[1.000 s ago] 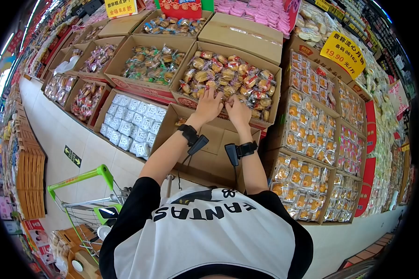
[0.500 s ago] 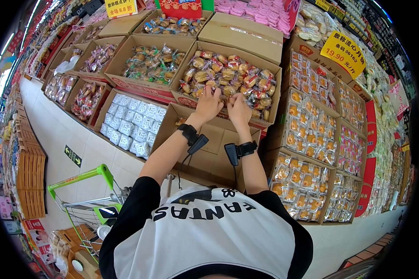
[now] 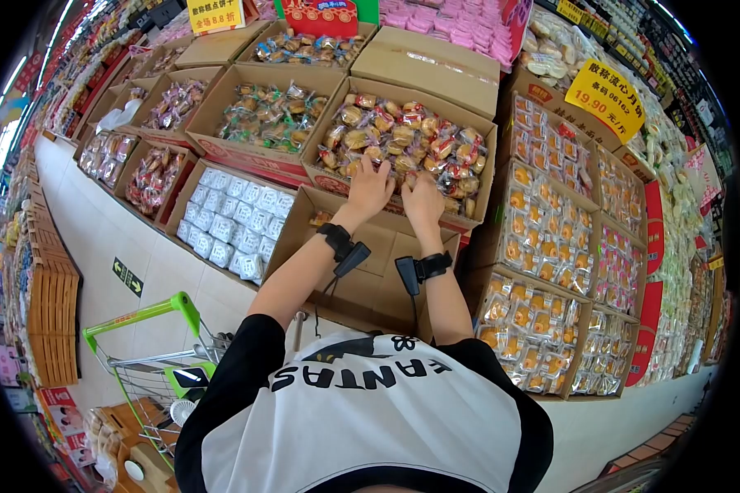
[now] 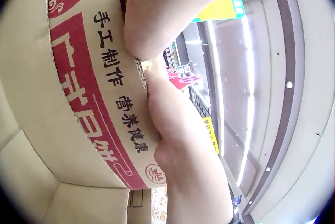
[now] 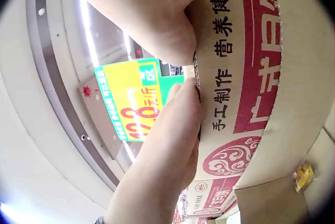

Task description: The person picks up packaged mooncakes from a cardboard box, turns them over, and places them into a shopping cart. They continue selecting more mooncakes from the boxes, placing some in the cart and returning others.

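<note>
My left hand (image 3: 372, 189) reaches over the front rim of a cardboard box (image 3: 325, 175) of wrapped round pastries (image 3: 403, 135). Its fingers lie extended and a little apart among the packets along the near side. Just to its right, my right hand (image 3: 422, 201) dips over the same rim, fingers bent down among the packets; I cannot tell whether they grip one. Both wrist views show the hands at the box's top edge, above its red printed front (image 4: 86, 104), with the fingertips hidden behind the cardboard.
Below the forearms is an open carton (image 3: 374, 263) with a few packets in one corner. White wrapped packets (image 3: 234, 218) fill a box at left; trays of clear-wrapped cakes (image 3: 543, 222) stand at right. A shopping cart (image 3: 152, 329) is at lower left, and a yellow price sign (image 3: 607, 97) rises at upper right.
The left fingers have shifted slightly and spread over the packets. The right hand has moved a little, its fingers lower among the pastries. Both forearms stay nearly in place.
</note>
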### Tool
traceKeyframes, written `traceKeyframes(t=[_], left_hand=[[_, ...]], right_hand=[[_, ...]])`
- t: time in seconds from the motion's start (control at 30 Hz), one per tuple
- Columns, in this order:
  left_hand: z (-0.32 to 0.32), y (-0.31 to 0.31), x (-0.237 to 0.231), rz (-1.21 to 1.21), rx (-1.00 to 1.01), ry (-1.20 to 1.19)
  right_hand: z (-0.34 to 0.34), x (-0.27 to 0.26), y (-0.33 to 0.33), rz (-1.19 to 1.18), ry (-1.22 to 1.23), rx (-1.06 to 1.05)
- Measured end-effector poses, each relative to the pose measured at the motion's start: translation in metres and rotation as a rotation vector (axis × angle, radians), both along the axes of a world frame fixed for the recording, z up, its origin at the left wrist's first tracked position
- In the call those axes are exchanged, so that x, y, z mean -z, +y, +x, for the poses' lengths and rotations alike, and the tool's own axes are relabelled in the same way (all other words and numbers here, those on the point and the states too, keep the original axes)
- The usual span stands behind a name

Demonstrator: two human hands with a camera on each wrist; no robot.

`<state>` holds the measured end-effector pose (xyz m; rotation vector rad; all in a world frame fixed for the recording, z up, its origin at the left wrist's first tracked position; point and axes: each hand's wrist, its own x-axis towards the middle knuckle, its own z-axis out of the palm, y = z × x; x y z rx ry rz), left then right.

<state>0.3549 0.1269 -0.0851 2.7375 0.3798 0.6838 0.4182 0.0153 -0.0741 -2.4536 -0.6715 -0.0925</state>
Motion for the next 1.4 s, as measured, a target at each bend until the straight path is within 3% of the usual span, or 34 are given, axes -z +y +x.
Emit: traceKeyframes(t=[0.37,0.43,0.57,0.63,0.77,0.83,0.9,0.93,0.97,1.0,1.07,1.17,1.23,1.4], left_hand=[[-0.006,0.000,-0.011,-0.107,-0.001,-0.103],[-0.007,0.003,-0.009,-0.192,0.064,-0.243],[-0.021,0.002,-0.021,-0.387,0.008,-0.217],[-0.026,0.005,-0.021,-0.346,0.010,-0.453],[-0.049,0.003,-0.043,-0.461,-0.085,-0.550],[-0.064,0.003,-0.053,-0.368,-0.107,-0.528],[-0.079,-0.001,-0.064,-0.851,0.003,-0.573],[-0.087,-0.001,-0.070,-0.641,-0.005,-0.552],[-0.094,-0.002,-0.073,-0.640,-0.012,-0.557],[-0.100,-0.002,-0.075,-0.754,0.036,-0.605],[-0.113,-0.005,-0.080,-0.940,0.122,-0.689],[-0.133,-0.005,-0.085,-0.925,0.102,-0.677],[-0.145,-0.008,-0.095,-0.897,0.083,-0.681],[-0.173,-0.013,-0.105,-0.934,0.108,-0.703]], right_hand=[[0.001,0.010,0.002,0.104,-0.084,-0.006],[0.000,0.008,0.000,0.085,-0.128,-0.028],[-0.002,0.007,-0.001,0.112,-0.127,-0.034],[-0.001,0.006,-0.003,0.171,-0.129,-0.050],[0.001,0.005,-0.008,0.297,-0.108,-0.113],[0.006,0.012,-0.009,0.414,-0.116,-0.068],[0.007,0.013,-0.012,0.453,-0.134,-0.091],[0.007,0.013,-0.014,0.628,0.045,-0.130],[0.004,0.008,-0.014,0.797,0.229,-0.170],[0.000,0.004,-0.014,0.873,0.182,-0.207],[-0.007,-0.009,-0.011,0.935,0.157,-0.258],[-0.021,-0.038,-0.014,1.004,0.155,-0.340],[-0.038,-0.062,-0.014,1.106,0.407,-0.401],[-0.068,-0.088,-0.018,1.272,0.677,-0.548]])
